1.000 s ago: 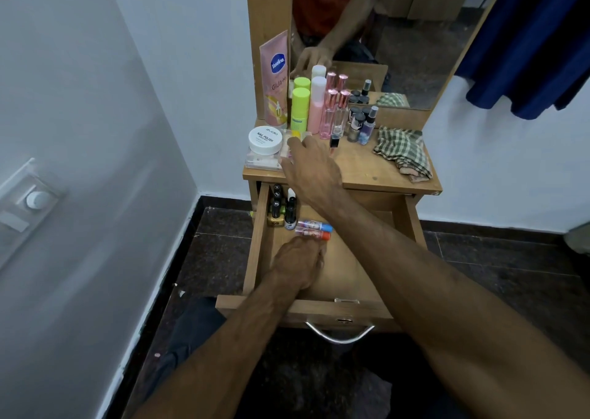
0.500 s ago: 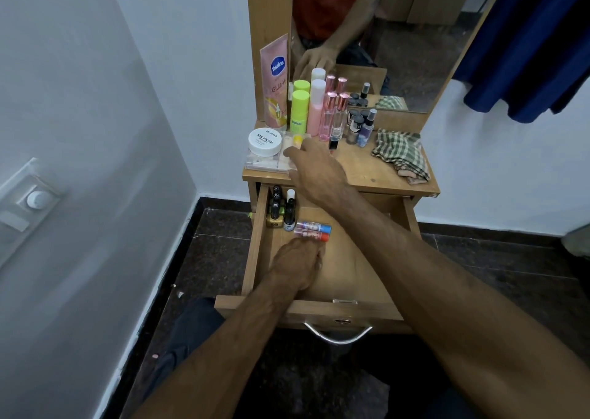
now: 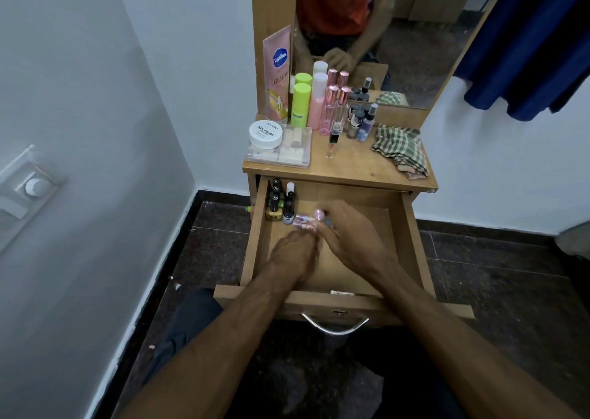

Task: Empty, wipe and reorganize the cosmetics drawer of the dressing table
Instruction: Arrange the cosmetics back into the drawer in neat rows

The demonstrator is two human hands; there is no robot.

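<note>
- The drawer [image 3: 412, 246] stands pulled out, its handle [image 3: 335, 326] nearest the person; both forearms reach in over its front edge.
- The left hand [image 3: 295, 254] rests on the drawer floor with fingers curled toward the tubes; whether it grips anything I cannot tell.
- The right hand [image 3: 351, 233] lies just beside it, fingers bent down onto the tubes [image 3: 305, 220], seemingly pinching a pink-capped one, though blur hides the grip.
- The tubes lie flat, long axis running left to right, just beyond the left hand's fingertips and under the right's; the right hand is nearer, so it looks best placed to set them.
- Nail polish bottles [image 3: 281, 203] stand upright in the back-left corner, touching the tubes' left ends.
- On the desk [image 3: 357, 169] above wait a clear box [image 3: 287, 155], a jar [image 3: 265, 133], taller bottles [image 3: 319, 105] and a checked cloth [image 3: 400, 148].
</note>
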